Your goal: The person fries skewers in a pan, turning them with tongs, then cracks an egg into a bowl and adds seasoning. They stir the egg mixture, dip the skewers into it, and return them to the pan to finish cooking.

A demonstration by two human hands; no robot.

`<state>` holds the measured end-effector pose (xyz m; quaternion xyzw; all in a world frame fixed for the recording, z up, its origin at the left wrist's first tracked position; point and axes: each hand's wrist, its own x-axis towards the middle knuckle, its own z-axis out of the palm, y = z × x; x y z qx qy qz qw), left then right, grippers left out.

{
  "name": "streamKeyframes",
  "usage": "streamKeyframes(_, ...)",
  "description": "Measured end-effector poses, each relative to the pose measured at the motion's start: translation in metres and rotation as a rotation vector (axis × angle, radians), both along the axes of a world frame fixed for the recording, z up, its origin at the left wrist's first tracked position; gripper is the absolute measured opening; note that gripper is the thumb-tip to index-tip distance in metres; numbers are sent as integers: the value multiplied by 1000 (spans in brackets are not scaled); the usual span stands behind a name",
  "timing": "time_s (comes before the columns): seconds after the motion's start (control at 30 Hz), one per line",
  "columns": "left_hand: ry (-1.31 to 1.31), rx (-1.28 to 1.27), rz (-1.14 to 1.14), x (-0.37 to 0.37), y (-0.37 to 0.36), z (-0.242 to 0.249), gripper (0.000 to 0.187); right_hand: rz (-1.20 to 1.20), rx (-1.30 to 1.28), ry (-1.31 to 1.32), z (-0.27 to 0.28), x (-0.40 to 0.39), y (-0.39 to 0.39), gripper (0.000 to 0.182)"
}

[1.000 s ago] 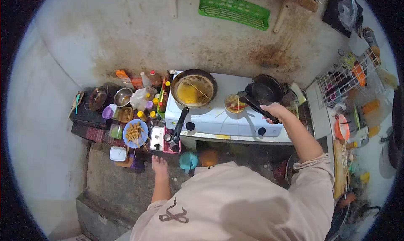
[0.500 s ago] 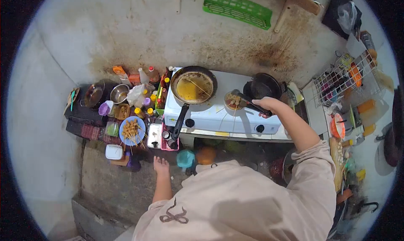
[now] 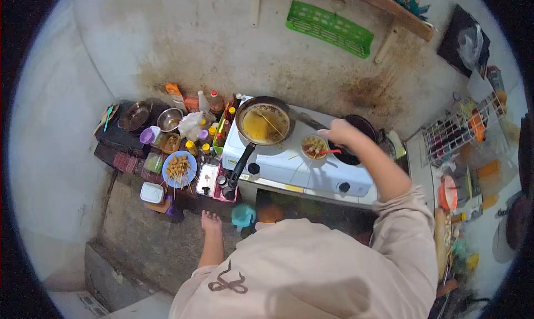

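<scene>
My right hand (image 3: 340,135) is closed round the handle of dark tongs (image 3: 311,121), whose far end reaches to the right rim of the frying pan (image 3: 240,131). Yellow food (image 3: 256,126) and a thin stick lie in that pan on the white stove (image 3: 289,171). Below the tongs stands a small bowl (image 3: 315,147) of food with a red spoon (image 3: 332,151) in it. My left hand (image 3: 211,221) hangs empty with its fingers apart, below the pink tray (image 3: 227,193). A blue plate (image 3: 189,181) of skewers is up and to its left.
A dark pan (image 3: 356,131) sits on the right burner. Bottles, a metal bowl (image 3: 169,119) and a white lidded box (image 3: 152,192) are on the left. A wire rack (image 3: 456,129) and an orange bowl (image 3: 447,193) stand at the right. The frying pan's handle juts towards me.
My right hand has moved the tongs from over the small bowl up and left to the frying pan's rim. The red spoon now shows. The whole view has shifted slightly.
</scene>
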<state>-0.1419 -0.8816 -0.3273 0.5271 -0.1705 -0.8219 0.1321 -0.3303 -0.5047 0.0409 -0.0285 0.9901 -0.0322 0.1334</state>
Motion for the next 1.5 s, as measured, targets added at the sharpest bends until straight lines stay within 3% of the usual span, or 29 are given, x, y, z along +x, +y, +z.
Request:
streamKeyframes(0.03, -8, 13, 27, 1, 1, 5, 26, 126, 23, 148, -24, -9, -10, 53)
streamKeyframes(0.1, -23, 32, 75, 0, 2, 16, 22, 161, -46, 41, -58, -26, -39, 48)
streamKeyframes(0.17, -43, 38, 114, 3, 0, 29, 17, 299, -48, 162, -91, -41, -63, 43)
streamKeyframes(0.27, 119, -58, 131, 26, -11, 26, 14, 259, -12, 182, -121, -64, -87, 37)
streamKeyframes(0.47, -100, -127, 356, 83, -27, 44, 15, 205, -49, 153, -118, -85, -102, 35)
streamKeyframes(0.67, -64, -131, 436, 110, -35, 37, 16, 222, -127, 223, -80, -88, -79, 41)
streamKeyframes(0.7, -62, -111, 427, 111, -36, 37, 16, 230, -129, 274, -74, -87, -73, 42)
streamKeyframes(0.9, -23, -80, 321, 95, -50, 20, 14, 71, -288, -126, -30, -70, -40, 44)
streamKeyframes(1.03, -50, -83, 221, 75, -56, 25, 16, -17, -344, -43, -43, -49, -24, 45)
streamKeyframes(1.2, -86, -64, 120, 52, -62, 33, 19, -348, -762, -331, -42, -16, 0, 39)
streamKeyframes(1.5, -93, -80, -152, 18, -57, 10, 20, -567, -581, -230, -36, 57, 54, 37)
